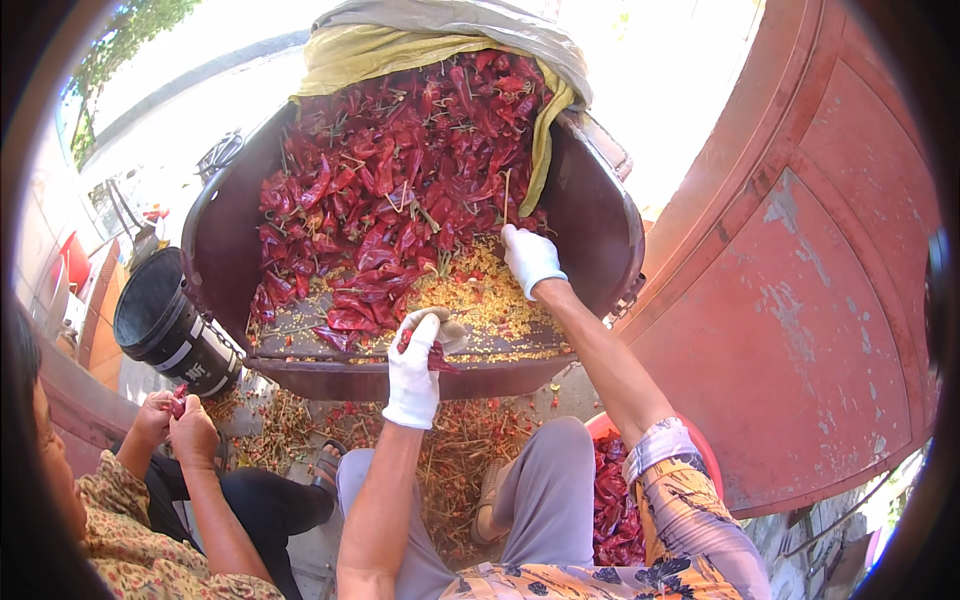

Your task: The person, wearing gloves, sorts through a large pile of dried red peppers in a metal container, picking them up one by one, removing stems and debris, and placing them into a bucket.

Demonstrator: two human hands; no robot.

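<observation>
A white glove covers my left hand [413, 380], which is closed around a dried red chili pepper [438, 358] just over the front edge of a dark red metal cart bed [330, 378]. Farther in and to the right, my right hand [533, 262], gloved too, has its fingers pinched on a thin pale stick [506, 195] that points up toward the pile. Whether it is a stalk I cannot make out. Behind both hands a big heap of dried red chili peppers [400, 150] fills the bed, and loose yellow seeds [480, 300] cover the floor of its near part.
Yellow and grey sacking [400, 50] drapes over the heap's far end. To the left, a co-worker's hands [180, 425] hold a chili pepper near a black bucket [160, 315]. A pink tub [712, 465] of chilies stands by my right leg. Stems [450, 450] litter the ground. A red metal door [790, 330] rises at right.
</observation>
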